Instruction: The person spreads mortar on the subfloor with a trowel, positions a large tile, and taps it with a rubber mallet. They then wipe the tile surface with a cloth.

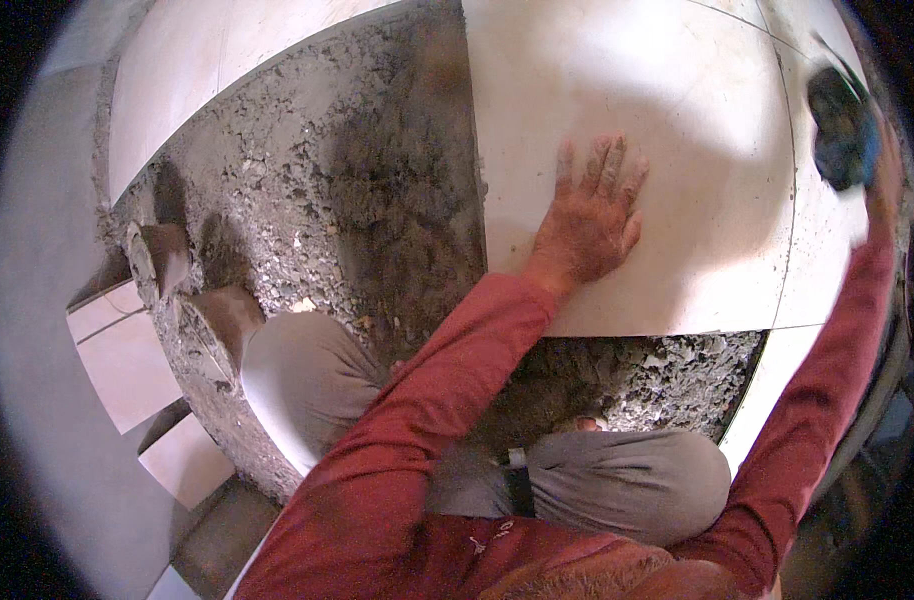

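Observation:
My left hand (589, 225) lies flat on a large cream floor tile (717, 120), its dusty fingers spread and holding nothing. That tile sits beside rough grey mortar (277, 190), with more mortar along its near edge. At the far right, my right hand (885, 175) is closed around a dark tool (835, 130) with a blue part. The tool is blurred and seen at the rim of the view, so its kind is unclear. It is over the neighbouring tiles; whether it touches them I cannot tell.
Two short round pipe-like pieces (159, 258) stand at the left edge of the mortar. Tile offcuts (132, 365) lie on the grey floor (52, 300) beyond. More laid tiles (177, 110) border the mortar at the far left. My bent knees (627, 480) are at the near side.

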A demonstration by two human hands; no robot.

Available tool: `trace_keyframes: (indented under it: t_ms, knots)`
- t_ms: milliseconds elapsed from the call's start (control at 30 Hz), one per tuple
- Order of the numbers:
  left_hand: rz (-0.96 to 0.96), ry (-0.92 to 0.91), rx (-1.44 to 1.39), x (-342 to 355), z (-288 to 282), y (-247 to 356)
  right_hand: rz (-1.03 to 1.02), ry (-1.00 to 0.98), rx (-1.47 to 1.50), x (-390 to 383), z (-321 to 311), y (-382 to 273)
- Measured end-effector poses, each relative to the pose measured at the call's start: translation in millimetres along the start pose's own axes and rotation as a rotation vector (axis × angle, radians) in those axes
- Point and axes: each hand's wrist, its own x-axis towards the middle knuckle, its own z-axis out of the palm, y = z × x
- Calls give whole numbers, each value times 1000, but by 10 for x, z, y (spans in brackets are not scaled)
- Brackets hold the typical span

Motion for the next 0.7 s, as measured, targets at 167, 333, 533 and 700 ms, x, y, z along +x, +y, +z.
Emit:
trace_keyframes:
  t_ms: [167,333,533,700]
  knots:
    - [-16,-30,-21,33,13,-3,388,11,673,1289,1606,-1588]
    - [-14,-64,-16,38,38,-3,85,223,166,1749,1993,-3389]
    - [-26,-152,64,-33,2,22,-193,122,189,1928,2409,-5260]
    - [-32,-199,118,-24,-38,21,-210,442,178,1826,2462,-4961]
